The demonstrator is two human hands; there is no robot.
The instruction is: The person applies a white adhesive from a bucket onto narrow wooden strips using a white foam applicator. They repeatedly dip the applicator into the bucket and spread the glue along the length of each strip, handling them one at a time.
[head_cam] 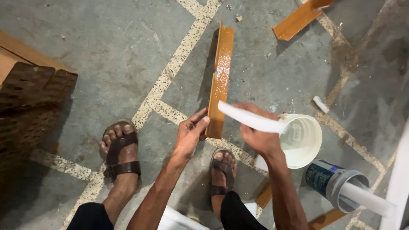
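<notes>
Left hand is pinching the near end of a long orange-brown strip, fingers closed on its edge; strip is lying glossy on the concrete floor, running away from the person. Right hand is gripping a flat white spreader, its far end dipping into a white tub just beside. Open floor is showing left of the strip; a board stack is sitting at the far left edge, a grey can right.

Left hand on glue-wet wooden strip, right hand with white spreader over tub.
</notes>
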